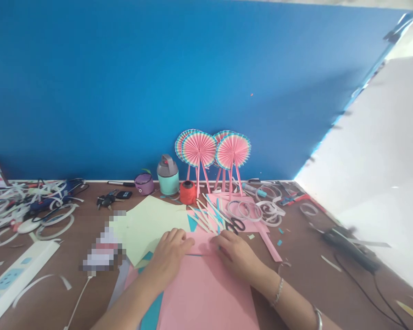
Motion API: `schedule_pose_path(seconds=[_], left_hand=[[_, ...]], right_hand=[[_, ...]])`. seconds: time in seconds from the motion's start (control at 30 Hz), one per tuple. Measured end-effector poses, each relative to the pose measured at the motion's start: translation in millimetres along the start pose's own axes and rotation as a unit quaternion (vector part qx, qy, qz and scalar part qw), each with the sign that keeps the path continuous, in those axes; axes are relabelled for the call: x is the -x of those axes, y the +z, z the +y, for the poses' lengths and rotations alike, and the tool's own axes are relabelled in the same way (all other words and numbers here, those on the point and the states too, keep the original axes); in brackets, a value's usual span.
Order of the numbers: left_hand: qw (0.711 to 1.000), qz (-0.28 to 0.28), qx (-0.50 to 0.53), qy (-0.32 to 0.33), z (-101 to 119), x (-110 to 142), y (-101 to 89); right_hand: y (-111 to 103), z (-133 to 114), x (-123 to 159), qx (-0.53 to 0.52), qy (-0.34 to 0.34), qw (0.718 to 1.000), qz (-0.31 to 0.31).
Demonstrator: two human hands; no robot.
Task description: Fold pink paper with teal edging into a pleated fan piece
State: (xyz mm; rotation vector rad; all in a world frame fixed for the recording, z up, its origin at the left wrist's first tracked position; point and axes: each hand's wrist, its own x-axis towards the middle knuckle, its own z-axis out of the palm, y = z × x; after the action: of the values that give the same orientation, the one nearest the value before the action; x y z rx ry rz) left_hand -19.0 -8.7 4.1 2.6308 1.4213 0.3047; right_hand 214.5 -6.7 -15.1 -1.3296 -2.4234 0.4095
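A pink sheet of paper lies in front of me, with a band along its far end that appears folded over. At the left end of that band, my left hand has its fingers curled and pressed on the paper. My right hand grips the right end in the same way, its fingertips partly hidden. Under and beside the sheet are blue paper and a pale green sheet. Just beyond my right hand lie black-handled scissors among cut paper strips.
Several pink pleated paper fans lean on the blue wall. Before it stand a mint-and-grey container, a purple pot and a red spool. A power strip lies left; a glue gun-like black tool lies right.
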Motion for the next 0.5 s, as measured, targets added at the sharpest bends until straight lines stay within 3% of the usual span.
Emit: schedule_pose_path(seconds=[0.1,0.17,0.3,0.5], left_hand=[[0.998,0.01,-0.003,0.066,2.9,-0.1,2.4],[0.996,0.011,-0.003,0.083,2.8,-0.5,4.5],[0.997,0.008,0.006,0.079,-3.4,-0.7,5.6],[1.0,0.001,0.018,0.015,-17.5,2.2,-4.8]], right_hand=[[3.6,-5.2,1.2,0.078,-0.088,0.993,-0.013],[5.8,-8.4,1.2,0.116,-0.11,0.987,-0.017],[4.7,-9.4,1.1,0.125,-0.098,0.987,-0.019],[-7.0,-2.7,6.5,0.094,-0.048,0.994,-0.006]])
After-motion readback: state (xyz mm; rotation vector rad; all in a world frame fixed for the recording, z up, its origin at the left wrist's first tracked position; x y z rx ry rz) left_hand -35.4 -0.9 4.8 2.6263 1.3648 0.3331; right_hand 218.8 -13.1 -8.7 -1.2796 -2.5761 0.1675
